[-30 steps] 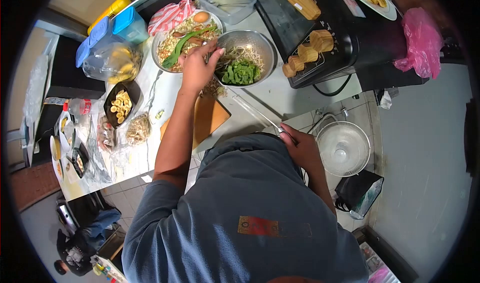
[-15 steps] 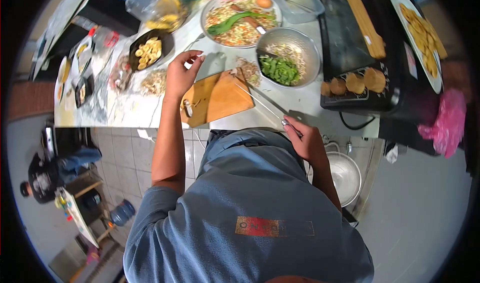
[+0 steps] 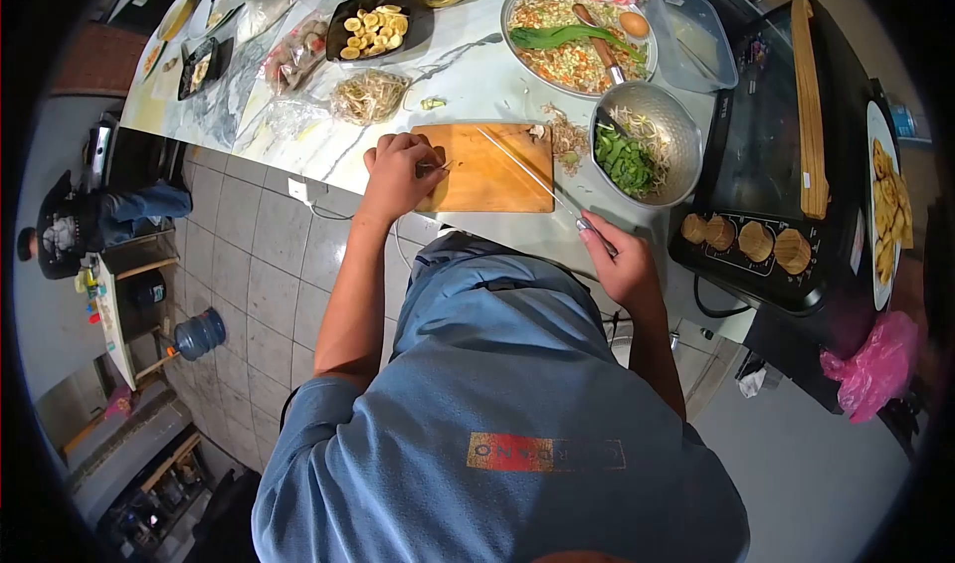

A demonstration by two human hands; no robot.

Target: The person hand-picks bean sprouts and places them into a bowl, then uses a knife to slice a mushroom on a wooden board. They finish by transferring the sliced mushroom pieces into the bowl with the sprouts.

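Left hand point(image 3: 400, 173) curled forward (fingers closed), right hand point(image 3: 619, 265) fisted nearer the body.

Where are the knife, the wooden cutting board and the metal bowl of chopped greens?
knife point(image 3: 522, 170), head view, middle of blade.
wooden cutting board point(image 3: 484, 183), head view, bare centre.
metal bowl point(image 3: 679, 127), head view, inner wall.

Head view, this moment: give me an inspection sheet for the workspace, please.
Surface: pale counter, crowded.
Job's things: wooden cutting board; long knife lying across it.
Clutter: steel bowl of greens and sprouts, plate of mixed vegetables with an egg, black tray of sliced pieces, clear tub, stove with wooden knobs.
Hands: left hand fisted on the board's edge around something small; right hand grips the knife handle.
Cables: black cord below the stove.
Surroundings: tiled floor, water jug.
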